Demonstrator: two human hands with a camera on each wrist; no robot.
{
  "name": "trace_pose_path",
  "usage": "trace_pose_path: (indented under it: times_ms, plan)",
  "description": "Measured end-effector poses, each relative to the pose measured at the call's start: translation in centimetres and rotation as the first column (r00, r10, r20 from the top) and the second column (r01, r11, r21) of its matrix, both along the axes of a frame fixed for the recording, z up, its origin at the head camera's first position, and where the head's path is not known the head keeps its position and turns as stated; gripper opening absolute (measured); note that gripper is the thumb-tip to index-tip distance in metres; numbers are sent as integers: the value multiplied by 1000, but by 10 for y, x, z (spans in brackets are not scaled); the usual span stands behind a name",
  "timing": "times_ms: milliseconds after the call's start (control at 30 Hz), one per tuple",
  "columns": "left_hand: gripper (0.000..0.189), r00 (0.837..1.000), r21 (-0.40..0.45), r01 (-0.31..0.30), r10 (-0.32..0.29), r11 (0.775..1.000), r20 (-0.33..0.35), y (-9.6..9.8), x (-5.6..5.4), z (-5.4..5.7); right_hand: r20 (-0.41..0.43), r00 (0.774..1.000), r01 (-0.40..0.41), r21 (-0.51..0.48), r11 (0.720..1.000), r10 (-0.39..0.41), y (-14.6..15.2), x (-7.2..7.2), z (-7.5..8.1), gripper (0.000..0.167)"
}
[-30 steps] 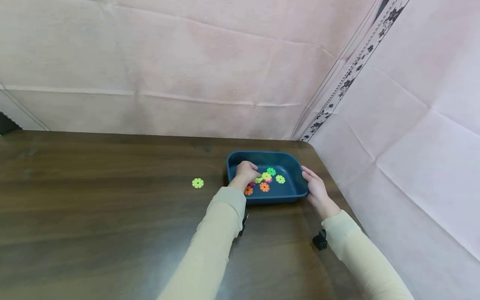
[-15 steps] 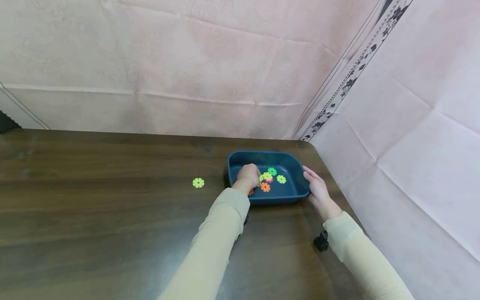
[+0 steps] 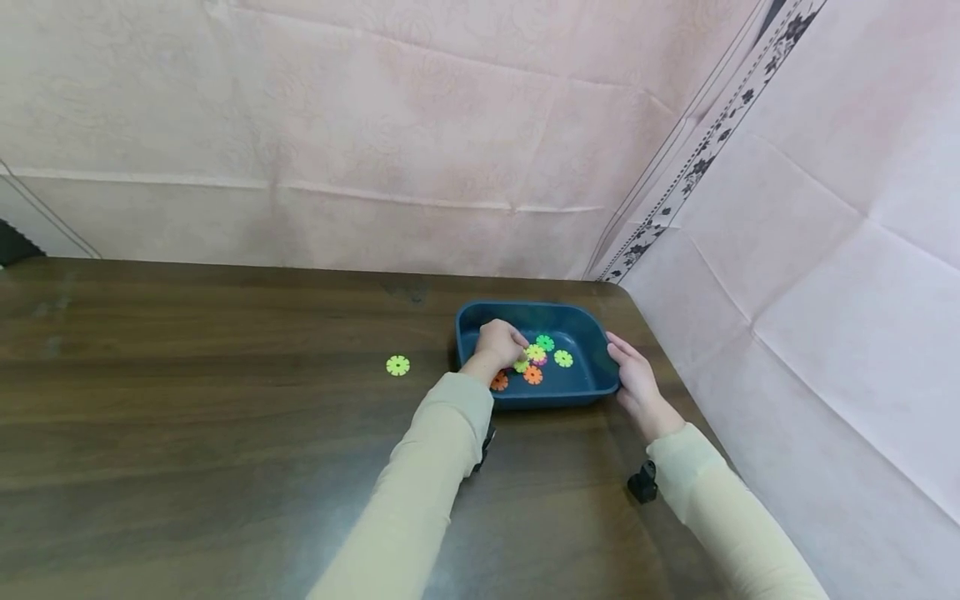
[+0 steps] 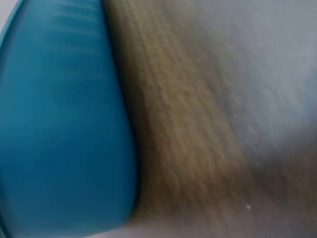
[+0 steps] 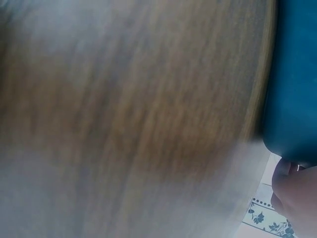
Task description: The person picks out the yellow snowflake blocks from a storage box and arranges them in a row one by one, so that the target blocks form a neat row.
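In the head view a dark blue plastic tray [image 3: 577,379] stands near the table's right end. My left hand [image 3: 498,343] reaches in over its left part, fingers bent down at a yellow-green flower-shaped disc [image 3: 521,366]; whether they pinch a piece is hidden. About the fingertips lie a yellow disc [image 3: 536,352], a green disc [image 3: 545,342], orange discs [image 3: 532,375] and a bit of pink. Another yellow-green disc [image 3: 563,358] lies farther right inside. My right hand [image 3: 636,379] grips the tray's right end, thumb and fingers at the rim. The right wrist view shows part of that hand [image 5: 297,196].
One yellow-green disc [image 3: 397,365] lies on the wooden table [image 3: 225,400], left of the tray. Pale cloth [image 3: 360,142] hangs behind the table and along its right side. The left wrist view shows only the tray's outer wall [image 4: 64,124] and blurred wood.
My left hand dipped toward the discs with fingers turned under, then drew back slightly up and left. My right hand stays on the tray's end.
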State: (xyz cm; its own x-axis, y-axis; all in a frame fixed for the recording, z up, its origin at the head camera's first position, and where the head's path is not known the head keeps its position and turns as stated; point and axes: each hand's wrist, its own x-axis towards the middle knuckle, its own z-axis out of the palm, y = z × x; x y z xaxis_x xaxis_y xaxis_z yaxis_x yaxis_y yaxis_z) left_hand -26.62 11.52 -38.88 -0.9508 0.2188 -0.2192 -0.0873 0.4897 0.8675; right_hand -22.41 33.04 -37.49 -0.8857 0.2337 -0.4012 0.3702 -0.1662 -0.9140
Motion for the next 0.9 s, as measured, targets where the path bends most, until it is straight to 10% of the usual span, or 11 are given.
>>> trace_pose_path:
  times_ms: [467,900]
  plan:
    - [22,993,243,-84,61,966,101,-18,-1,16,-10,1000,-7,11,1000,7,-2,1,1,48]
    - [30,983,468,-137,63,873,170,-60,-13,48,0,1000,-21,-7,1000,21,-1,1,2,49]
